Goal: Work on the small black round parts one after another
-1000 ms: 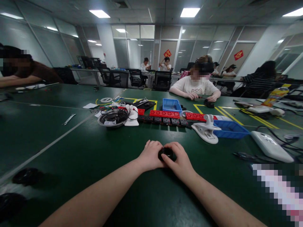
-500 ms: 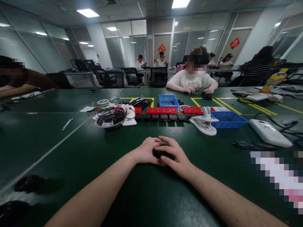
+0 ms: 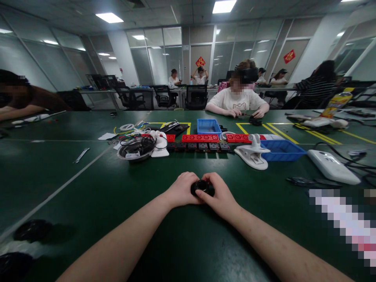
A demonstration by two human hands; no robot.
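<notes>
A black round part with a ringed hollow in its top [image 3: 202,187] is held low over the green table [image 3: 141,235], between both hands. My left hand [image 3: 183,188] is closed around its left side, the fingertips partly hidden behind it. From the right, my right hand [image 3: 220,192] grips the part, with the thumb at the near rim and the bent fingers at the far side. Whether the part's underside touches the table cannot be made out.
Ahead stand a metal bowl of cables [image 3: 136,150], a white clip stand [image 3: 253,152], red power strips [image 3: 201,138] and a blue bin [image 3: 283,150]. A wrench [image 3: 81,155] lies to the left. Dark round parts [image 3: 33,230] sit near left. A person [image 3: 237,98] sits opposite.
My right hand's fingers have drawn in from a spread pose over the black part and now hold its side. The ringed hollow on top has come into view.
</notes>
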